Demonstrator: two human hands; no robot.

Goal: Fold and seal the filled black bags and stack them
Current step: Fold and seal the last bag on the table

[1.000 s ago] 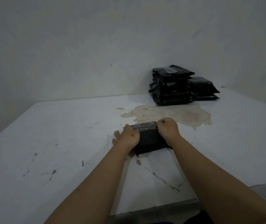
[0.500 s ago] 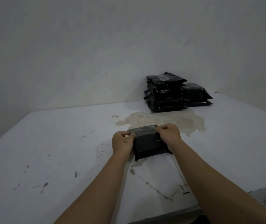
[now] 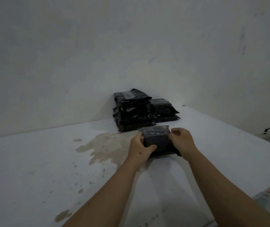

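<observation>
A filled black bag [image 3: 157,141] is held between both hands just above the white table [image 3: 41,161], its folded top edge facing away from me. My left hand [image 3: 139,149] grips its left side with the thumb curled over the top. My right hand [image 3: 182,140] grips the right side near the folded edge. Directly behind it, against the wall, stands a tall stack of sealed black bags [image 3: 132,110]. A lower stack of two black bags [image 3: 163,110] lies to the right of the tall one.
A brownish stain [image 3: 103,148] spreads over the table to the left of the held bag, with smaller spots toward the near edge. The wall rises right behind the stacks. The table's right edge runs diagonally at the far right.
Both hands have lifted the bag off the table and carried it away from me toward the stacks; before, it lay flat while the hands pressed its folded edge.
</observation>
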